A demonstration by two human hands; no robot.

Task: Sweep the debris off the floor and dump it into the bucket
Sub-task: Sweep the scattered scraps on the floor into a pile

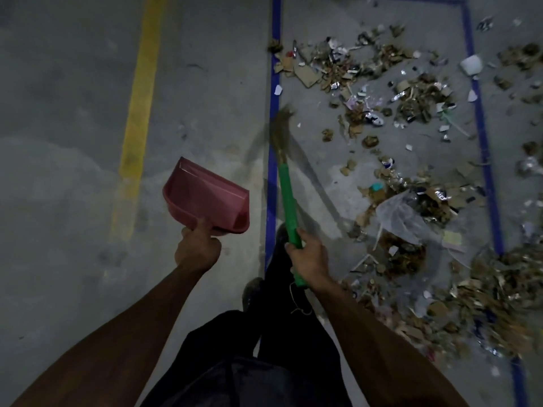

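My left hand (197,246) grips the empty red dustpan (205,196) above bare floor. My right hand (308,257) is wrapped round the green-handled broom (286,183), bristles blurred by the blue tape line (274,92). Debris (411,177) lies scattered rightward, unswept. I see no bucket; I judge nearly everything remains.

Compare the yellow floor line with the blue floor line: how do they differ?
The yellow line is wider and runs as one strip over bare floor; the blue line is narrower and turns a corner at the top, framing a rectangle. Debris lies inside the blue line and overlaps it in places; none touches the yellow line. Both are marked on the same grey concrete floor.
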